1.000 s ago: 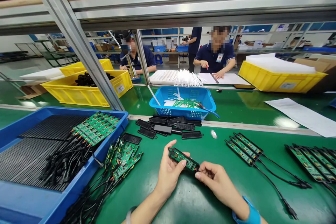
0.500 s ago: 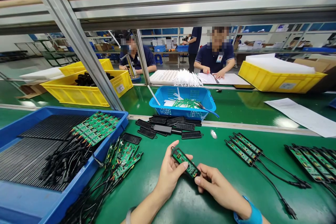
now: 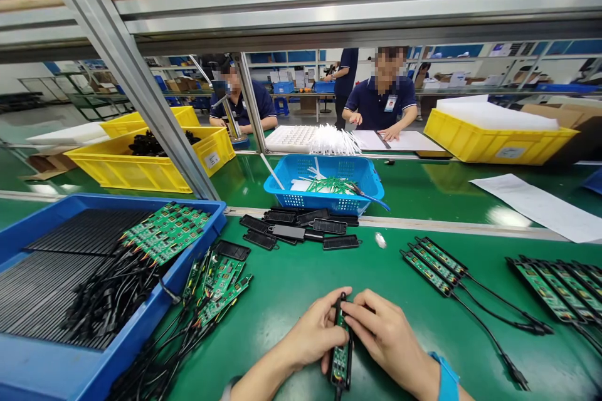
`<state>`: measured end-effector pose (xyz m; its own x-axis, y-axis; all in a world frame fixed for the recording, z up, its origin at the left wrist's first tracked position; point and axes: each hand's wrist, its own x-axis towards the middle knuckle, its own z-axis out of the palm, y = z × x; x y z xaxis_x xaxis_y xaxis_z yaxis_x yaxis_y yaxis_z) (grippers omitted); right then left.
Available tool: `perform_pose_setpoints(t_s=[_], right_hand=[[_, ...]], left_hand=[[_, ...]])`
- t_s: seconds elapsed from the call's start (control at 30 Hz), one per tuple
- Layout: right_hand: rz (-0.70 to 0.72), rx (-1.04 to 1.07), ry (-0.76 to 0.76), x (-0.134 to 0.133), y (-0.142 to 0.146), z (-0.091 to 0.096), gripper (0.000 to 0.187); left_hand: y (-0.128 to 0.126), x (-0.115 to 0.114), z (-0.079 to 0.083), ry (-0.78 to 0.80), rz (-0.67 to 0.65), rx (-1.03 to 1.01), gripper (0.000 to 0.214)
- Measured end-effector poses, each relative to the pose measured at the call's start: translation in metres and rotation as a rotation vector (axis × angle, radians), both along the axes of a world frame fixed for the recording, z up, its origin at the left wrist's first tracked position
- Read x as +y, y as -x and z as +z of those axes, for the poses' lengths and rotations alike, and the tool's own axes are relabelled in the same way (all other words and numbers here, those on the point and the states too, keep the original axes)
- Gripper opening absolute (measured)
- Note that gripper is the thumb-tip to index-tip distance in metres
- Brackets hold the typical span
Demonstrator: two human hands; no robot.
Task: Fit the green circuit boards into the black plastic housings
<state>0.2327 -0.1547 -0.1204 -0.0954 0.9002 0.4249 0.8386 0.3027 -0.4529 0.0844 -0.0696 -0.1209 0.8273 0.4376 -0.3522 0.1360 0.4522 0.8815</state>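
Between my hands is a black plastic case with a green circuit board point(image 3: 340, 360) seated in it, standing nearly lengthwise toward me, a cable leaving its near end. My left hand point(image 3: 320, 333) grips the case from the left, thumb across the board. The fingers of my right hand point(image 3: 383, 332) close on its far right end, thumb and fingertips at the rim. Beyond lie several loose black case halves point(image 3: 301, 225). Three cased boards with cables point(image 3: 435, 266) rest to the right, and loose wired boards point(image 3: 221, 288) are heaped to the left.
A blue tray point(image 3: 214, 213) of boards and cables fills the left. A blue basket point(image 3: 324, 200) with white and green ties stands at the back. More cased boards point(image 3: 555, 288) lie far right. Yellow bins point(image 3: 126, 169) and two seated co-workers point(image 3: 383, 109) are across the bench.
The cased board has come nearer to me and turned from slanting to nearly lengthwise. My right hand has shifted from its cable end to its far end.
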Motion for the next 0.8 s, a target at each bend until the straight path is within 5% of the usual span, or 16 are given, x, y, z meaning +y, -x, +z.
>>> perform_pose_setpoints(t_s=[0.33,0.53,0.67,0.8], right_hand=[[0.033,-0.093,-0.107,0.000,-0.001,0.002,0.019],[0.038,0.076,0.096,0.000,0.003,0.005,0.020],[-0.026,0.124,0.265,0.016,-0.018,0.011,0.022],[-0.317,-0.035,0.254,0.051,-0.069,0.011,0.021]], left_hand=[[0.000,0.001,0.000,-0.001,-0.002,0.037,0.073],[0.001,-0.002,0.004,-0.023,-0.069,0.023,0.064],[0.002,0.002,0.008,0.047,0.177,-0.031,0.064],[0.004,0.011,0.009,0.050,0.317,-0.055,0.073]])
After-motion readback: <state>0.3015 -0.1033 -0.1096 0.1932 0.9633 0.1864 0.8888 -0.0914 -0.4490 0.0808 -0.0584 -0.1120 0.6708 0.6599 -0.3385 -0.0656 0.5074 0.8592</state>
